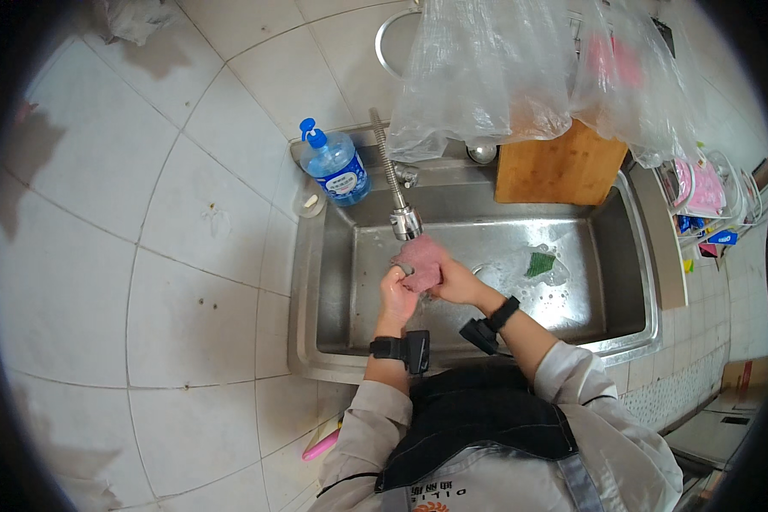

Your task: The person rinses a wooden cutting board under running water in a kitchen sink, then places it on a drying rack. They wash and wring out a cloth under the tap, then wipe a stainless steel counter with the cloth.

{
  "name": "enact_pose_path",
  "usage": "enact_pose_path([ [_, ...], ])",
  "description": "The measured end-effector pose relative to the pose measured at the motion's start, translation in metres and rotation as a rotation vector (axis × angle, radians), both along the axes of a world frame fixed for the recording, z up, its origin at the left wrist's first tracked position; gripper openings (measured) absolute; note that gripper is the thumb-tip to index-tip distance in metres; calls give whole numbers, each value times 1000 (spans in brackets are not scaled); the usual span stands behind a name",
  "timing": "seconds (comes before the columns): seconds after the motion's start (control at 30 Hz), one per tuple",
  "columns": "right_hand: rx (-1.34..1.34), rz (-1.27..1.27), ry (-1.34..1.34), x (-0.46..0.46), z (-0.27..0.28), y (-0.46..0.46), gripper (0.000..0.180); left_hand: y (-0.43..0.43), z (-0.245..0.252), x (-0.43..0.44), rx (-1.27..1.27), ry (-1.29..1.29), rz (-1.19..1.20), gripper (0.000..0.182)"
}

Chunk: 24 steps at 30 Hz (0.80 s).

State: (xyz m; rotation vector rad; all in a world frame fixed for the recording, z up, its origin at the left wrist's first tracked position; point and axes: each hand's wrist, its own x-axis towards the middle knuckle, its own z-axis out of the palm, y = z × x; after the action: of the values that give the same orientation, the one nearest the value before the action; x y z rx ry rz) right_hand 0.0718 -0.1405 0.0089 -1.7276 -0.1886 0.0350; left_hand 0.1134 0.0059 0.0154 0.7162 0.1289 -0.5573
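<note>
A pink cloth (426, 256) is bunched between my two hands, just under the chrome faucet head (406, 223). My left hand (399, 296) grips its lower left side, where a small grey object (407, 269) shows beside the thumb; I cannot tell what it is. On the right side, my right hand (459, 281) holds the same cloth, with some fingers hidden behind it. Both hands are over the stainless steel sink (377, 320). A green scouring pad (540, 264) lies amid suds on the sink floor, to the right of my hands.
A blue pump bottle of liquid (338, 168) stands at the sink's back left corner, near a small clear cup (310, 203). A wooden cutting board (553, 168) leans at the back right. Clear plastic bags (480, 77) hang over the rear edge. Tiled wall (192, 320) borders the left.
</note>
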Motion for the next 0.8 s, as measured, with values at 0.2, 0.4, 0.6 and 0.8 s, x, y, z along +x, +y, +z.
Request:
enact_pose_path([
  [0.2, -398, -253, 8, 25, -11, 8, 45, 39, -1, 10, 731, 58, -1, 34],
  [0.4, -115, -235, -108, 20, 12, 21, 49, 36, -14, -7, 850, -626, 48, 64],
  [0.6, 519, -215, 374, 20, 22, 22, 52, 19, -12, -9, 548, -463, -208, 73],
  [0.8, 592, -415, 147, 32, -6, 31, 48, 6, -28, -20, 327, -142, -325, 77],
])
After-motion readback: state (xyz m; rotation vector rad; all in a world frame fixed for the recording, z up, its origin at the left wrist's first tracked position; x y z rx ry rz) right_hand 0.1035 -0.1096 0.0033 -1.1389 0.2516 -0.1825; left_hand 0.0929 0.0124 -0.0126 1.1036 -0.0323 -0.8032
